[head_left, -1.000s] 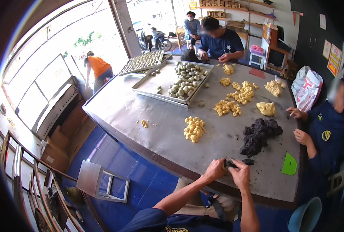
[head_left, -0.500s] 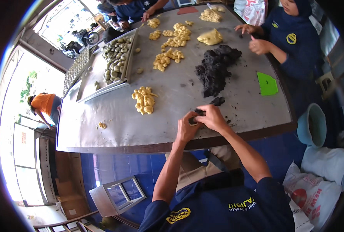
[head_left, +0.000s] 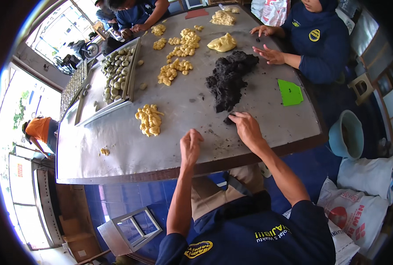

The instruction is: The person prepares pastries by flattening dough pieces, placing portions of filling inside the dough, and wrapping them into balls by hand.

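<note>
A heap of crumbly black filling [head_left: 231,79] lies on the metal tabletop in front of me. My right hand [head_left: 248,131] is at its near end, thumb and fingers closed on a small black lump of the filling [head_left: 228,119] lying on the table. To the left, my left hand [head_left: 190,148] hovers over the table's near edge with its fingers curled in; what they hold, if anything, is hidden. Nearest to that hand is a pile of yellow dough pieces [head_left: 149,120].
More yellow dough pieces [head_left: 188,42] and a smooth dough lump [head_left: 222,43] lie farther back. A tray of round dough balls [head_left: 132,90] stands at left, a green scraper [head_left: 290,92] at right. A co-worker's hands [head_left: 269,54] work across the right edge; another person [head_left: 141,15] bends over the far left.
My hands have parted: the left moved left and down, the right reached to the lump by the heap. The view shifted slightly. The co-worker's hands at right have spread open.
</note>
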A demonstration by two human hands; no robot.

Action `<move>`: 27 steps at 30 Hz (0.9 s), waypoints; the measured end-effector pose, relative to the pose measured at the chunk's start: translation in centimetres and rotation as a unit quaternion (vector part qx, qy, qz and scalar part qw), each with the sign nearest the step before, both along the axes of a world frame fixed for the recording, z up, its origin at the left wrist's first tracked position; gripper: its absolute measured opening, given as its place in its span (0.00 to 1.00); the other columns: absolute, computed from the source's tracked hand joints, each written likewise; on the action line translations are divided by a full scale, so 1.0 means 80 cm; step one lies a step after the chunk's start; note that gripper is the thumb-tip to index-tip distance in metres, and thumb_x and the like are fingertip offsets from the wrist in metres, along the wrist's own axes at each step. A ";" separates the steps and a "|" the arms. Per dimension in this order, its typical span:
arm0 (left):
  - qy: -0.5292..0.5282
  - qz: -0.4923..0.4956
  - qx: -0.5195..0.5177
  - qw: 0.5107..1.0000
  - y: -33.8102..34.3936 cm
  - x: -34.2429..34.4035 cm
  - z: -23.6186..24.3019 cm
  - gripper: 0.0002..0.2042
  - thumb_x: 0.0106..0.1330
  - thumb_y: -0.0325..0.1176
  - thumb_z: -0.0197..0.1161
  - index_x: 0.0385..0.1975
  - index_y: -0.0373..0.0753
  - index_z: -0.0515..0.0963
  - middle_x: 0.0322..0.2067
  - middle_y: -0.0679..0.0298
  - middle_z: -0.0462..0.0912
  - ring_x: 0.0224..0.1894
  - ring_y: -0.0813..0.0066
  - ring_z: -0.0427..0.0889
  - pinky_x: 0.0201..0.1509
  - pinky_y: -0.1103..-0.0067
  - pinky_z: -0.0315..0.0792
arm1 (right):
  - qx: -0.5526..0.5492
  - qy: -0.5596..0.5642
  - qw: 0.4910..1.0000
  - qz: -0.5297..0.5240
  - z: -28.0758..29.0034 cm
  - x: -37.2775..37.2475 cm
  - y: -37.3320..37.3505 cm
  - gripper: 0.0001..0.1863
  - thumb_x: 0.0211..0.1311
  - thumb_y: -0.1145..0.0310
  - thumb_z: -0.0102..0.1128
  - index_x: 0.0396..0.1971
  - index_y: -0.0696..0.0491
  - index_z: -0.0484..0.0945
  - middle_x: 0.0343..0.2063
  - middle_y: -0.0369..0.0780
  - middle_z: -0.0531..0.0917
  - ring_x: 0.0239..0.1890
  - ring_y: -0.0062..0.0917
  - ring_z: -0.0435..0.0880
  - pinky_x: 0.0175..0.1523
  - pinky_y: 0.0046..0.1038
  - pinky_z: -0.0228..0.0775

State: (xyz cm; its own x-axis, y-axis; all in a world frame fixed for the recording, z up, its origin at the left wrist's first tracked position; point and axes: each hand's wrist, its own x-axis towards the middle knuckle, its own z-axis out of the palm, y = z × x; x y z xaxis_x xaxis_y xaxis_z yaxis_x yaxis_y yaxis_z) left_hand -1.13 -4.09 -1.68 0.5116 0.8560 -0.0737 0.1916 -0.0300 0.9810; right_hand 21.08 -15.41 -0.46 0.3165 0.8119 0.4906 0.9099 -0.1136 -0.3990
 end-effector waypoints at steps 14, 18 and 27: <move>0.105 -0.049 0.391 0.913 0.011 -0.016 0.012 0.08 0.70 0.28 0.60 0.47 0.37 0.77 0.43 0.54 0.78 0.49 0.50 0.76 0.56 0.63 0.71 | -0.091 0.020 0.993 0.065 0.016 0.033 -0.016 0.19 0.57 0.82 0.56 0.48 0.55 0.86 0.48 0.50 0.82 0.49 0.47 0.82 0.57 0.40 0.75; 0.120 0.025 0.344 0.931 0.009 -0.044 0.013 0.09 0.72 0.30 0.60 0.48 0.38 0.77 0.42 0.50 0.84 0.46 0.49 0.83 0.50 0.63 0.76 | -0.087 0.112 0.989 0.046 0.041 -0.002 -0.028 0.20 0.59 0.74 0.66 0.54 0.56 0.83 0.56 0.59 0.77 0.57 0.54 0.76 0.64 0.43 0.68; 0.303 0.067 0.286 0.907 0.050 0.010 0.067 0.17 0.75 0.48 0.55 0.44 0.38 0.73 0.42 0.49 0.82 0.47 0.51 0.80 0.47 0.60 0.73 | -0.068 0.107 0.992 0.013 0.023 0.011 -0.016 0.17 0.56 0.75 0.70 0.48 0.55 0.87 0.50 0.55 0.81 0.54 0.50 0.77 0.63 0.43 0.68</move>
State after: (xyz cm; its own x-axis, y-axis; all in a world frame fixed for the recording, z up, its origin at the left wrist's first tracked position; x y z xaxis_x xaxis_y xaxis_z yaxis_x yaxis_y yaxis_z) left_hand -0.31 -0.06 3.70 0.4147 0.8943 0.1682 0.7295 -0.4372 0.5259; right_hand 21.97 -16.72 1.38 0.3791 0.8756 0.2994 0.8092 -0.1568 -0.5663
